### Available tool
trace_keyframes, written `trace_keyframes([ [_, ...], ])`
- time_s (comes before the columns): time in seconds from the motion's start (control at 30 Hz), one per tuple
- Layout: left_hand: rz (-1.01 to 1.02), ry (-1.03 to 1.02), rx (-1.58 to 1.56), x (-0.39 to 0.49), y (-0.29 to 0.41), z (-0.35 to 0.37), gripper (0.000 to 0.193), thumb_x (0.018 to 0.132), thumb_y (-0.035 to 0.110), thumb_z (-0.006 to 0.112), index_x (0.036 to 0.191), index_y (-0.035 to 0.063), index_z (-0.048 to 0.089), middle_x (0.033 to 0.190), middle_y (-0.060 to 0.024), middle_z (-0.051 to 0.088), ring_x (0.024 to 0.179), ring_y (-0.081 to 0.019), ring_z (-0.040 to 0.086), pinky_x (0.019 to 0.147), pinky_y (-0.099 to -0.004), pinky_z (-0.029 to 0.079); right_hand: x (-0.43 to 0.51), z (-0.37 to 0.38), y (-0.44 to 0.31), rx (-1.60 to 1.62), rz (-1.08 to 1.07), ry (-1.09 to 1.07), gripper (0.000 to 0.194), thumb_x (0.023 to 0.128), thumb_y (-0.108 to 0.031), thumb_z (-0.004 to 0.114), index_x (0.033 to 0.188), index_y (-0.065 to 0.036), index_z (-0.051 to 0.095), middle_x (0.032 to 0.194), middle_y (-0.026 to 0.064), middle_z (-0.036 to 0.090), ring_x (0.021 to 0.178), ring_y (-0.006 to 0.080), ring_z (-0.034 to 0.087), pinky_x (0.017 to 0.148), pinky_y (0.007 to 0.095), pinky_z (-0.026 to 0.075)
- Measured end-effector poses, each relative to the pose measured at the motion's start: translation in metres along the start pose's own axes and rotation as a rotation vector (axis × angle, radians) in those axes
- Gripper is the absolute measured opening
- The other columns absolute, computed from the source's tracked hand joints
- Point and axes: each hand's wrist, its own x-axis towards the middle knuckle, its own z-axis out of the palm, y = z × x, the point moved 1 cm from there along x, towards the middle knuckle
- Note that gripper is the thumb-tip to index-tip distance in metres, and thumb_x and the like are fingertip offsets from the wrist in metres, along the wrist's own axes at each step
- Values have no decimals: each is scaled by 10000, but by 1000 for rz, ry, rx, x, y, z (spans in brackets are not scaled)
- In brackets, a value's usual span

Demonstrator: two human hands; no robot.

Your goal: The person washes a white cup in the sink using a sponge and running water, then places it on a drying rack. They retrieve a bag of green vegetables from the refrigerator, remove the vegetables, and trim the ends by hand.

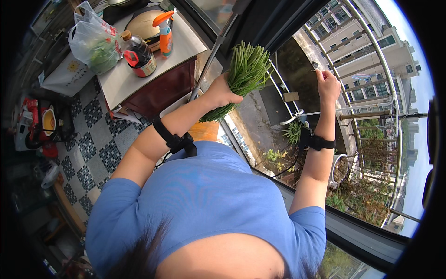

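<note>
My left hand [223,91] is closed around a thick bundle of long green stalks, like garlic chives [246,69], held in front of me beside the window frame. The bundle's cut-looking ends fan out towards the top, and its lower part hangs below the hand. My right hand [328,85] is stretched out through the open window at the right, its thumb and fingers pinched together on a small object [315,66] too small to name. Both forearms wear black straps with small devices.
At the upper left a counter [188,45] holds a dark sauce bottle [141,55], an orange spray bottle [165,35] and a plastic bag of greens [101,52]. A metal pole [212,52] leans near the window. Outside are metal railings [383,66] and potted plants [293,132].
</note>
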Motion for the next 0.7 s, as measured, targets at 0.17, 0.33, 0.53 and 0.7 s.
trace_keyframes([
  [0.17, 43, 21, 164, -7, -1, -2, 497, 628, 141, 743, 1071, -6, 571, 931, -126, 659, 870, -204, 628, 800, -312, 491, 13, 21, 63, -301, 141, 79, 381, 813, -112, 561, 1187, -178, 565, 1087, 99, 653, 998, 285, 622, 832, 405, 496],
  [0.33, 36, 10, 237, -13, 5, -3, 745, 581, 173, 745, 1258, 51, 461, 1001, -182, 656, 962, -334, 631, 859, -368, 500, 20, -3, 41, -281, 145, -148, 215, 800, -157, 665, 1010, -115, 679, 1130, 99, 628, 999, 304, 617, 852, 404, 488],
  [0.53, 31, 8, 354, -15, 2, -1, 827, 591, 171, 760, 1327, 30, 410, 997, -185, 656, 960, -335, 631, 864, -353, 501, -20, -51, -84, 649, -638, -7, 243, 713, -198, 759, 920, -93, 685, 1050, 83, 593, 952, 251, 573, 844, 380, 462],
  [0.7, 73, 30, 343, -16, 2, -1, 851, 604, 177, 758, 1350, 13, 383, 976, -187, 660, 951, -332, 634, 856, -348, 506, -61, -83, -145, 460, -821, -48, 232, 647, -177, 761, 869, -156, 696, 1150, 68, 532, 1139, 319, 435, 953, 430, 369],
])
